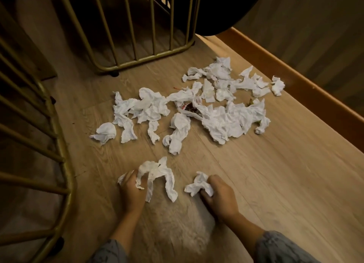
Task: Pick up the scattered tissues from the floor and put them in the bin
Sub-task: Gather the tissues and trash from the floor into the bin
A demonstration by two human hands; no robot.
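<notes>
the scattered tissues (197,109) are spread across the wooden floor (266,174) in a loose band, crumpled white pieces overlapping one another, with a small dark and red scrap (188,106) caught among them near the middle. two lots are already taken up: a long trailing tissue (157,176) is gripped in the curled fingers of the left hand (132,192), its strips hanging down toward the floor, and a smaller wad (198,185) is pinched in the closed fingers of the right hand (220,197). the rest lie well apart from both hands, further out toward the wall

the tissues are judged very light, soft and easily torn – no force is needed, and several could be bunched together in one grasp. hold is best taken at the thick, crumpled middle of a piece rather than at a thin edge, which may rip or slip free

no bin can be identified with certainty; a dark rounded object (220,8) at the top may be one, but it cannot be told. gold metal bars (137,36) stand beyond the tissues and more curve past on the left – a baseboard (295,79) runs along the right
</notes>
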